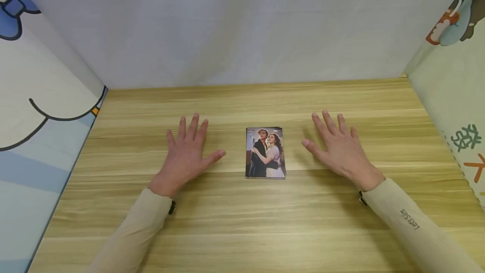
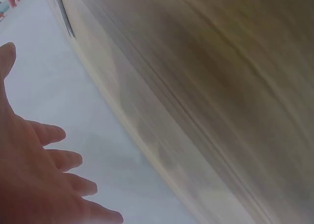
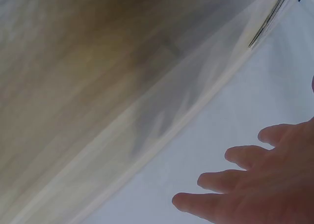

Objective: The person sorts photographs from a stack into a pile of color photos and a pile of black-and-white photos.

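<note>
A small stack of rectangular printed photo cards (image 1: 265,153), the top one showing an embracing couple in dark and pale clothing, lies flat and upright-oriented near the middle of the light wood-grain laminate tabletop (image 1: 265,222). The person's left hand (image 1: 187,153) rests palm down on the wood to the left of the stack, its fingers (image 1: 193,127) straight and spread, thumb pointing toward the cards but apart from them. The right hand (image 1: 339,148) lies the same way on the other side, flat and splayed, holding nothing and likewise clear of the stack. Both arms wear long beige sleeves (image 1: 413,222). The wrist views are blurred; each shows only extended fingers (image 2: 54,157) and (image 3: 230,180) over the wood, with a thin dark edge far off that may be the cards. Judging from this, the work on the cards has not begun or sits at a pause: the stack looks squared and untouched, with slight offsets at its top edge, and every handling step remains to be done. Cartoon-printed panels (image 1: 38,108) and a plain pale backdrop (image 1: 242,24) wall in the workspace.
</note>
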